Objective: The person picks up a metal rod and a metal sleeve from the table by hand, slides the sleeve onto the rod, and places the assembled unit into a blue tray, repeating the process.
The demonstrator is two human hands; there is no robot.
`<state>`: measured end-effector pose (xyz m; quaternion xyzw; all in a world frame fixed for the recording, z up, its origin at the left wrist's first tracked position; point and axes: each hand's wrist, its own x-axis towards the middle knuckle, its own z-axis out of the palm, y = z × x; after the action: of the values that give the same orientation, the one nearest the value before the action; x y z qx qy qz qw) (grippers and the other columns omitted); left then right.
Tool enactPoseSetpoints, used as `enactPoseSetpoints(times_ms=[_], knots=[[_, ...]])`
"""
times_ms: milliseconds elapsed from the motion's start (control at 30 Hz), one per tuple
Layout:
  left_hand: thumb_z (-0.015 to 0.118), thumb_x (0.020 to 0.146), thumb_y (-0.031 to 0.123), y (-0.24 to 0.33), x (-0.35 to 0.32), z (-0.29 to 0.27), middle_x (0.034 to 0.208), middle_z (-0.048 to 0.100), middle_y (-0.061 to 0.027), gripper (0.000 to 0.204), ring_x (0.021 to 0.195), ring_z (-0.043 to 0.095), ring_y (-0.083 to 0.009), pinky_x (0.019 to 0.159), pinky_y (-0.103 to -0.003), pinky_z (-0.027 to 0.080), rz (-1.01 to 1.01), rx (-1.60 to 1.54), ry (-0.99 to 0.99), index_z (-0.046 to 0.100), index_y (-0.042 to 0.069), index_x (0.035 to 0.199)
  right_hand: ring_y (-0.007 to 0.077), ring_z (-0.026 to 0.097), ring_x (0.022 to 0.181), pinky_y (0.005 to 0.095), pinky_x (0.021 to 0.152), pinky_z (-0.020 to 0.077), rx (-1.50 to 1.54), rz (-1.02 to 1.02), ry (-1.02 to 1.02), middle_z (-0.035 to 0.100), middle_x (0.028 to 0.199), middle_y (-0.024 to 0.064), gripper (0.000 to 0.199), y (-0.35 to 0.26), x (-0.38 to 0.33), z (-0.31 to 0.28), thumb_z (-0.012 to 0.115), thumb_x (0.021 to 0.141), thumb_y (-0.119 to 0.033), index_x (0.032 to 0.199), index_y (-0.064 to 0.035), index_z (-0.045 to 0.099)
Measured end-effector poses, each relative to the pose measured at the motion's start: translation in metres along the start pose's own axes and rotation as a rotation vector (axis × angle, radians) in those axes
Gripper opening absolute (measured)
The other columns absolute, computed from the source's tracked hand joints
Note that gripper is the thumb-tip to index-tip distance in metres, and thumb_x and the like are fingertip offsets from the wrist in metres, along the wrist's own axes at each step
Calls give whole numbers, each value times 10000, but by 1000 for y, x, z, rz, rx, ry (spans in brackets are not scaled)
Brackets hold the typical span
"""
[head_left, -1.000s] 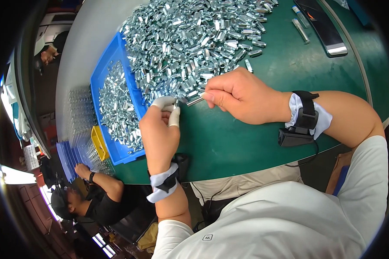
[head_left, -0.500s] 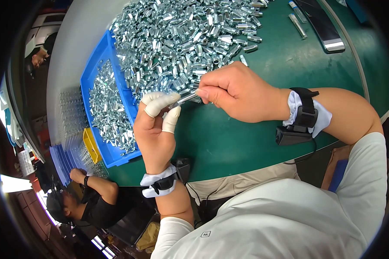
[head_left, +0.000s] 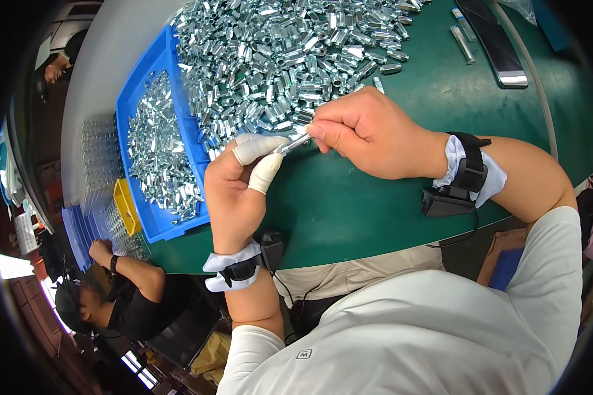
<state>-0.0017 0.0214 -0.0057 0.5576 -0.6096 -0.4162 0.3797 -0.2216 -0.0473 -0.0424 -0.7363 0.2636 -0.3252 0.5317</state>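
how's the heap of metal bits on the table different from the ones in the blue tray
The loose heap spreads wide and uncontained across the green table; the parts in the blue tray are fewer and held within its walls. The heap lies by the right hand, the tray parts beyond the left hand. Both are small shiny silver pieces.

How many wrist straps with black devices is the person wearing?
2: one wrist strap sits on the left hand side, the other wrist strap behind the right hand. None appears hidden.
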Motion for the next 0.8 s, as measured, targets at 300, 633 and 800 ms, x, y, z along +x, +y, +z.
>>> enactPoseSetpoints(times_ms=[300, 633, 800], knots=[[662, 876, -28, -8, 4, 12, 902, 633, -45, 170, 786, 582, -112, 703, -220, 456, 163, -101, 124, 695, -16, 1042, 145, 499, 540, 286, 521, 409, 59, 22, 31, 537, 606, 69, 232, 1, -1, 0, 531, 980, -161, 833, -16, 635], [652, 895, 2, 0, 0, 17, 851, 638, -28, 178, 675, 539, -67, 586, -197, 413, -55, -142, 12, 700, -2, 1067, 164, 542, 572, 303, 542, 430, -16, -48, -37, 565, 651, 75, 232, 4, -2, 2, 521, 976, -155, 839, -6, 633], [642, 907, 9, 11, -13, 0, 857, 643, -35, 177, 670, 538, -68, 582, -201, 414, -4, 11, 159, 698, -1, 1075, 121, 509, 574, 283, 562, 426, 97, 15, 32, 539, 629, 41, 278, 3, -3, -1, 507, 997, -187, 822, -10, 631]])
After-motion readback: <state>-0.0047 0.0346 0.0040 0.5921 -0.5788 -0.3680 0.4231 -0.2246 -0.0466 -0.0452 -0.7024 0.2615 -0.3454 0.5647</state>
